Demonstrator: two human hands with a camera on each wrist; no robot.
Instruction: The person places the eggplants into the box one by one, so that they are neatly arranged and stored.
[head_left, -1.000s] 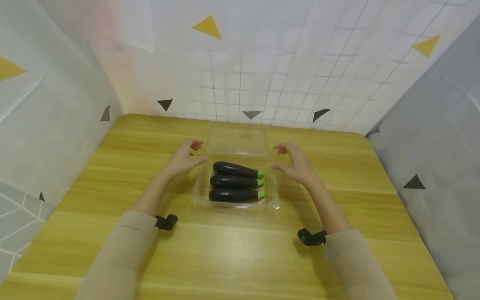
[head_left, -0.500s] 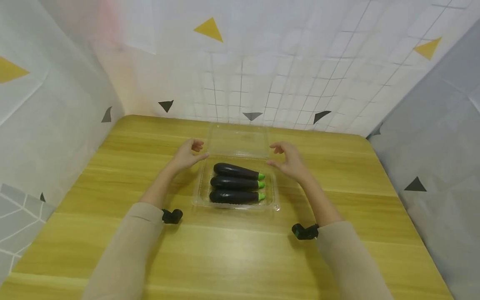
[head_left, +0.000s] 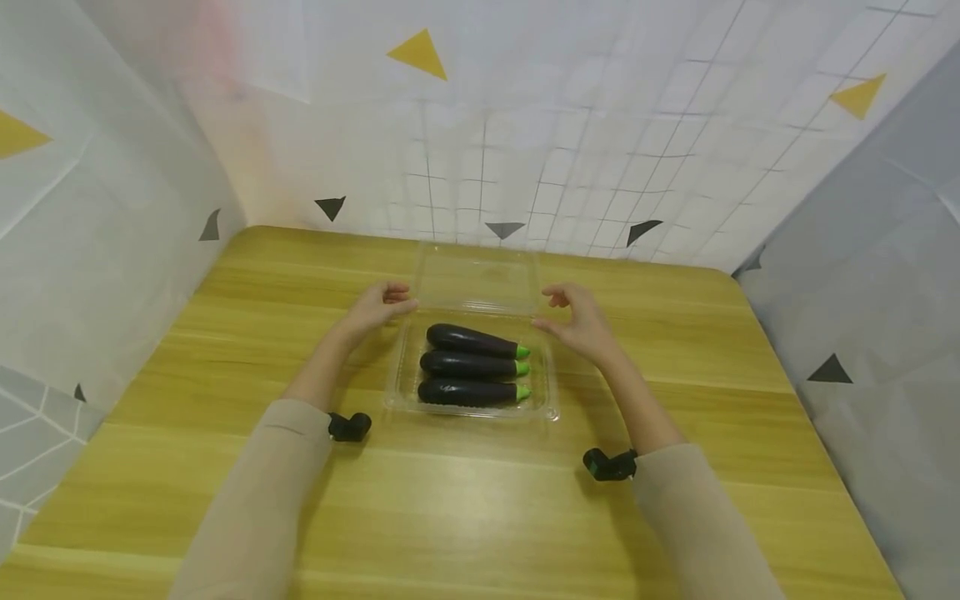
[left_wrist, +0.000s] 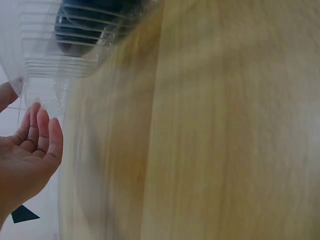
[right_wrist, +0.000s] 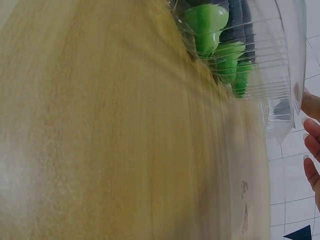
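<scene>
Three dark eggplants with green stem ends lie side by side in a clear plastic clamshell box (head_left: 551, 385): a far eggplant (head_left: 471, 339), a middle eggplant (head_left: 467, 364) and a near eggplant (head_left: 465, 392). The box's see-through lid (head_left: 476, 279) is folded back, away from the person. By the left end of the hinge is my left hand (head_left: 370, 310), its thumb (left_wrist: 9, 94) at the box's edge and its fingers loosely bent. Opposite it, my right hand (head_left: 583, 323) has its thumb (right_wrist: 309, 102) at the right edge, fingers apart and relaxed. Neither hand grips anything.
The box stands on a wood-grain table (head_left: 465, 500), near its back edge. A pale wall covering (head_left: 480, 158) with lines and triangles rises behind, with more on both sides. Each wrist wears a small black camera, such as the right wrist camera (head_left: 609, 464).
Over the last second both hands have shifted slightly inward, bringing the thumbs to the box's edges. Box and eggplants have stayed in place.
</scene>
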